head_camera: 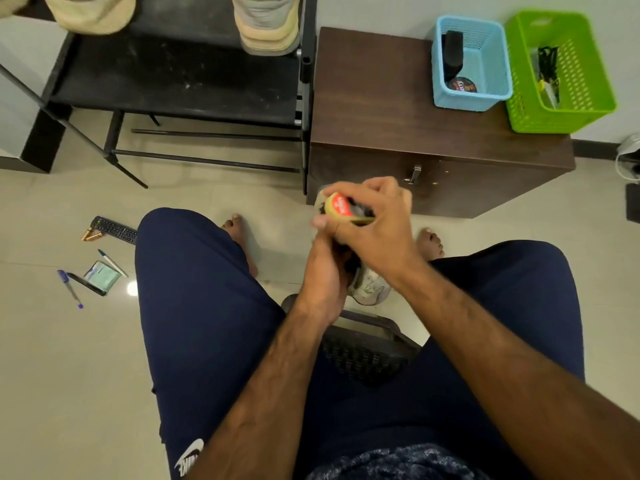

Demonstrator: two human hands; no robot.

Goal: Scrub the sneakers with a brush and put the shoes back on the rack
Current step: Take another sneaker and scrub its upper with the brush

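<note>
left hand [325, 271] grips sneaker [369, 289], long axis near-far | right hand [377, 223] clasps brush [341, 206] on its far end | rack [173, 81] far left

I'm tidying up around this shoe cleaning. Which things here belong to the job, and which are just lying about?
In use: brush, gripped by the right hand; sneaker, held by the left hand; shoe rack.
Lying about: remote, batteries and pens on the floor; green basket on the cabinet.
</note>
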